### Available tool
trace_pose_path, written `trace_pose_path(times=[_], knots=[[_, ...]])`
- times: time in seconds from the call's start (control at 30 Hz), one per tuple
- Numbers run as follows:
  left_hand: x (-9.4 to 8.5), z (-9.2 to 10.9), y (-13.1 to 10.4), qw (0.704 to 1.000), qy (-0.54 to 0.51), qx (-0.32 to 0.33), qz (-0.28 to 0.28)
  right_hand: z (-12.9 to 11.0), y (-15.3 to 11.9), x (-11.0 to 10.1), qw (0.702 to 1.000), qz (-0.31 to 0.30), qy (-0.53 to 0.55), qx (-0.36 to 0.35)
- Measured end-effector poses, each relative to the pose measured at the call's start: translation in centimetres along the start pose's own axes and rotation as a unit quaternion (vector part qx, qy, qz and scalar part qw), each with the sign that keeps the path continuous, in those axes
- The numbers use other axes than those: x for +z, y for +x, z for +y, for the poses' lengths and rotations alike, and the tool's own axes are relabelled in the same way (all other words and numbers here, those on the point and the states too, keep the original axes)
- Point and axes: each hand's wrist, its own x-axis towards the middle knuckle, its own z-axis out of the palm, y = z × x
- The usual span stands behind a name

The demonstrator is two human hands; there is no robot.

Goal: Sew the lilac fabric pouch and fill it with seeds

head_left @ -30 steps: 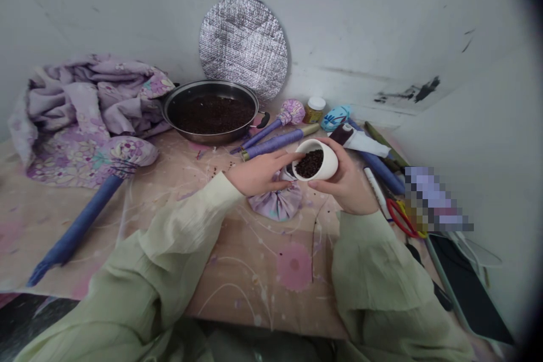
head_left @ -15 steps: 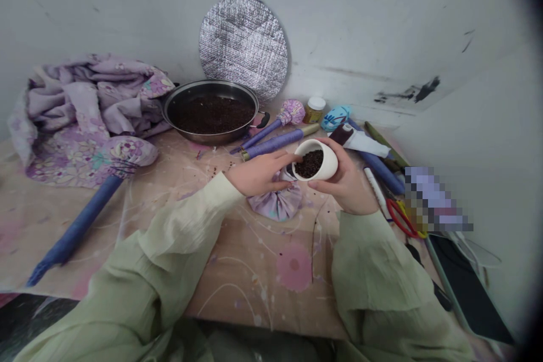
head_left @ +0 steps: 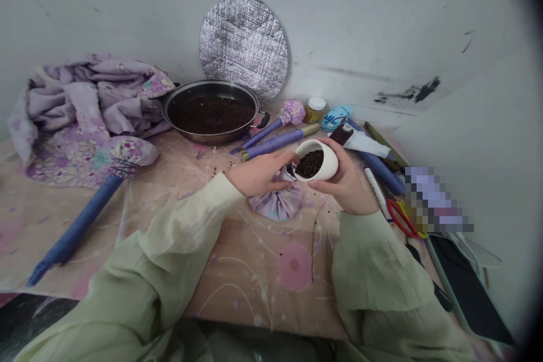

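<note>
A white cup (head_left: 328, 162) with small dark grains (head_left: 310, 164) in it is tilted to the left, and my right hand (head_left: 350, 181) grips it from the right side. My left hand (head_left: 261, 173) is at the cup's left rim, its fingers round the neck of a small purple floral cloth pouch (head_left: 275, 202). The pouch's round bottom rests on the table below the fingers; its mouth is mostly hidden by the hand and the cup.
A pan (head_left: 212, 137) of dark grains stands behind my left hand. Purple cloth (head_left: 80, 102) and a blue-handled stick (head_left: 82, 223) lie left. A jar (head_left: 314, 110), wrapped sticks, red scissors (head_left: 401, 218) and a phone (head_left: 469, 288) are at the back and right.
The fingertips of my left hand have drawn back slightly from the grains toward the cup's rim. The cup and my right hand have hardly moved.
</note>
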Motion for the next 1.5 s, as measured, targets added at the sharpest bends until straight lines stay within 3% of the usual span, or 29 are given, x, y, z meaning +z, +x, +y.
trace_pose_path(times=[0.43, 0.77, 1.5], knots=[[-0.19, 0.48, -0.04, 1.000, -0.014, 0.006, 0.006, 0.03, 0.07, -0.08, 1.000, 0.002, -0.007, -0.006], [-0.92, 0.83, -0.07, 0.998, -0.003, 0.036, -0.054, 0.03, 0.07, -0.09, 1.000, 0.009, 0.001, 0.004], [-0.47, 0.90, -0.27, 1.000, -0.009, -0.007, -0.028, -0.07, 0.09, -0.07, 1.000, 0.004, -0.018, -0.002]])
